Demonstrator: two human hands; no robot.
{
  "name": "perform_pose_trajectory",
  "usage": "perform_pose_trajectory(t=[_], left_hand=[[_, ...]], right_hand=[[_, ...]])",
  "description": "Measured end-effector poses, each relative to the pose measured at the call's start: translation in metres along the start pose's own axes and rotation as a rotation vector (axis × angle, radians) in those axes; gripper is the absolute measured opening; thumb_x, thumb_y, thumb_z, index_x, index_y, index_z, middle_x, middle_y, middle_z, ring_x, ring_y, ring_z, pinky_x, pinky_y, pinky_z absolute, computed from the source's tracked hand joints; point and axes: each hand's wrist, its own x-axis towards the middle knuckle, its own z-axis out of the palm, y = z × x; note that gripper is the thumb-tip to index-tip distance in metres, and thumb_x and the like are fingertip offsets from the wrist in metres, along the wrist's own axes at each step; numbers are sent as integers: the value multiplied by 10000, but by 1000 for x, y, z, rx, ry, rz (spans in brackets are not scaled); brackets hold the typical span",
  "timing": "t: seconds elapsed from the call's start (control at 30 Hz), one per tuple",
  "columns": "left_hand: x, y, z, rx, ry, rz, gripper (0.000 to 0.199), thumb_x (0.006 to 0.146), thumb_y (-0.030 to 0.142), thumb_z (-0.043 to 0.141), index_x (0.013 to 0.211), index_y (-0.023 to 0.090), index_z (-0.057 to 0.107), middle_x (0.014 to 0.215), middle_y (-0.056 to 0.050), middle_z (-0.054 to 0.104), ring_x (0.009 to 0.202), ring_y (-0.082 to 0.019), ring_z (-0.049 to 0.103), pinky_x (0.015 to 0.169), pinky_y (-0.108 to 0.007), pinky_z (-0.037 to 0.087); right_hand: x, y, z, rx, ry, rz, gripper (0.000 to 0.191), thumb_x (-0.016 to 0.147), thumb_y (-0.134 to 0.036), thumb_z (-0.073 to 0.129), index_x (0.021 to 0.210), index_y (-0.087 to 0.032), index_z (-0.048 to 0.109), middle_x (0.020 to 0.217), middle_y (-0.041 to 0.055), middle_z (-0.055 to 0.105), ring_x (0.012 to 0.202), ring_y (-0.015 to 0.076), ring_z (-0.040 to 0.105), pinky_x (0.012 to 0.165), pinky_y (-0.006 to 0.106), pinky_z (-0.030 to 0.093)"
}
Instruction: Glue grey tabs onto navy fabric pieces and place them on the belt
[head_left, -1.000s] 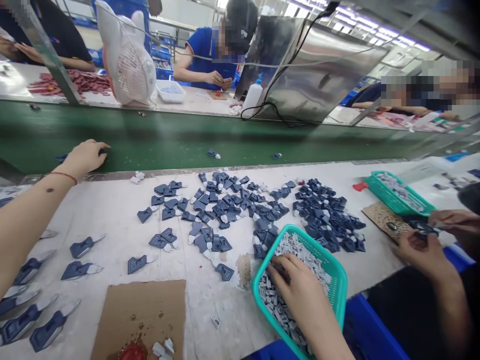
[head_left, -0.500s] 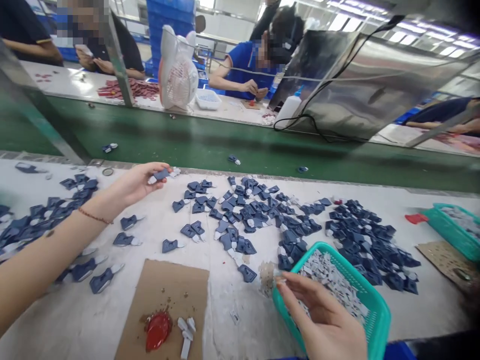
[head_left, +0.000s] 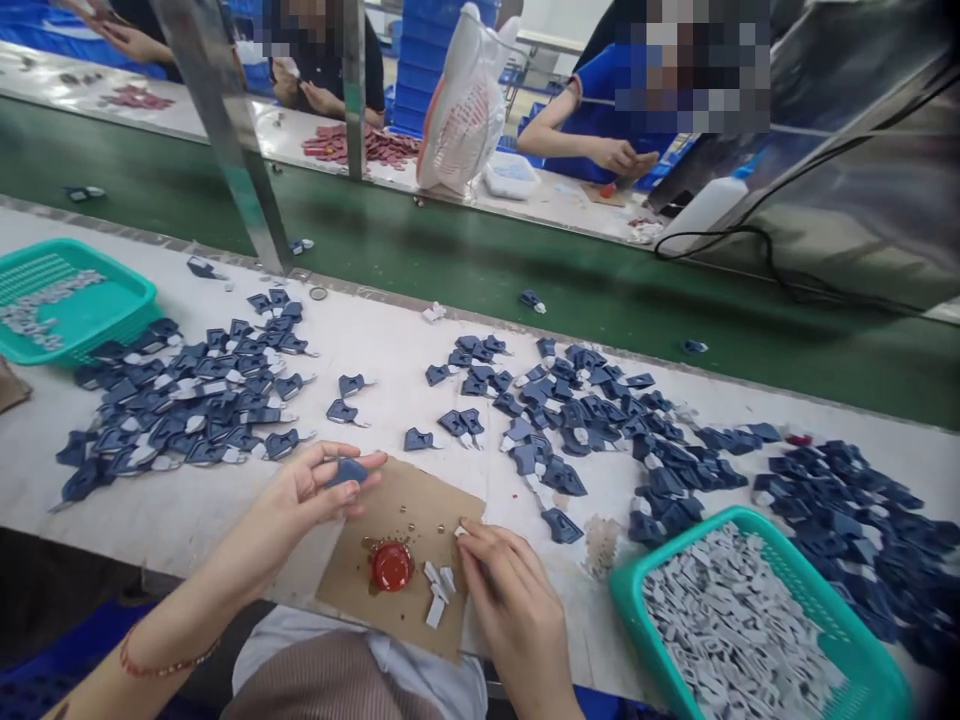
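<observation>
Above the left edge of a cardboard sheet [head_left: 352,570], my left hand [head_left: 307,490] holds a dark blue flat plastic piece [head_left: 346,473] between thumb and fingers. My right hand [head_left: 514,590] pinches a small whitish piece [head_left: 460,531] at the cardboard's right edge. Between the hands, a round red dish [head_left: 392,566] of wet-looking liquid sits on the cardboard, with drops around it. Several light grey plastic parts [head_left: 437,592] lie just right of the dish. A green basket [head_left: 637,600], filled with small grey parts [head_left: 739,610], stands right of my right hand.
Dark blue pieces with pale tips lie in piles at left [head_left: 202,400], centre [head_left: 600,405] and right [head_left: 832,510]. Another green basket [head_left: 112,310] stands at far left. Beyond a green strip [head_left: 420,245], people work at another bench, with a metal post [head_left: 225,140] in front.
My left hand has come back from the table's far side to the cardboard with the blue piece. My right hand has left the green basket and moved left to the cardboard. The view has turned left.
</observation>
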Motion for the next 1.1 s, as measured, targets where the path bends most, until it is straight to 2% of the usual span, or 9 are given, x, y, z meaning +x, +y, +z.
perform_pose_trajectory(t=[0.13,0.33,0.47,0.53,0.67,0.8,0.9,1.0,1.1], left_hand=[[-16,-14,-2,26,6,-31,281,802,362,745,997,245,581,1331,-113,640,1047,-272,691,697,-283,552],[-25,-23,-1,70,26,32,278,751,308,782,1013,230,731,1234,-103,700,1131,-287,637,915,-349,518],[-28,-28,-1,100,53,54,298,745,280,781,1042,259,762,1224,-80,708,1155,-293,616,929,-359,509],[-29,-30,-1,39,46,61,285,751,284,781,1035,265,753,1196,-79,722,1123,-283,637,887,-345,520],[-32,-34,-2,-141,8,26,216,752,319,791,946,251,725,1086,-82,758,1050,-256,667,814,-305,519],[-34,-37,-5,-141,71,21,247,678,319,846,892,225,763,987,-72,756,971,-236,655,811,-286,504],[-35,-39,-8,-157,74,17,316,669,349,851,957,245,772,971,-58,733,864,-204,656,735,-265,506],[-38,-40,-9,-217,51,-1,366,723,370,814,1069,276,742,920,-33,693,765,-162,650,653,-238,493],[-41,-39,-9,-305,0,-68,354,751,365,796,1084,266,727,962,-43,667,819,-180,671,643,-234,505]], right_hand=[[-3,0,-3,-58,4,-39,178,900,-81,571,1002,-204,648,1006,75,742,944,209,663,829,373,571],[5,-3,-5,-111,-65,-30,127,937,-149,530,943,-208,642,891,58,721,854,203,668,760,358,571],[7,1,-6,-157,-130,-8,195,973,-204,470,1069,-191,639,933,76,722,861,211,685,765,362,574],[9,3,-7,-155,-148,4,201,974,-231,467,1041,-197,654,939,78,724,869,216,691,772,365,576],[17,-1,-11,-69,-167,108,165,942,-267,517,949,-217,675,923,71,723,868,224,698,766,360,578],[26,-25,-14,122,-202,179,119,914,-260,577,923,-233,692,943,64,714,876,207,701,759,307,577],[28,-44,-9,192,-268,112,127,925,-218,570,963,-236,689,929,55,707,859,184,697,738,270,575],[27,-55,-3,152,-291,5,164,948,-182,526,988,-220,680,918,65,698,842,185,685,722,284,577],[26,-58,0,80,-314,-57,202,970,-171,479,993,-214,675,921,77,687,841,192,672,708,303,577]])
